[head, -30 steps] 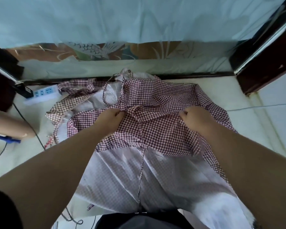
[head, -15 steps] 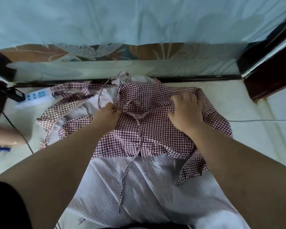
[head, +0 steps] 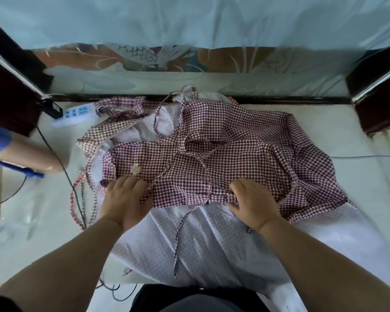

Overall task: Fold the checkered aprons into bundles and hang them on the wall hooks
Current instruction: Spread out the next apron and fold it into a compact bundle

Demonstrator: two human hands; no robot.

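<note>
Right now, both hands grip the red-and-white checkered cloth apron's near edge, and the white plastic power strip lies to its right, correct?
No: the head view shows the white plastic power strip left of the red-and-white checkered cloth apron. The left hand and right hand do grip its near edge.

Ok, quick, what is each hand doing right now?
Left hand: closed, fingers curled on the near edge of the checkered apron.
Right hand: closed, gripping that same near edge.
</note>
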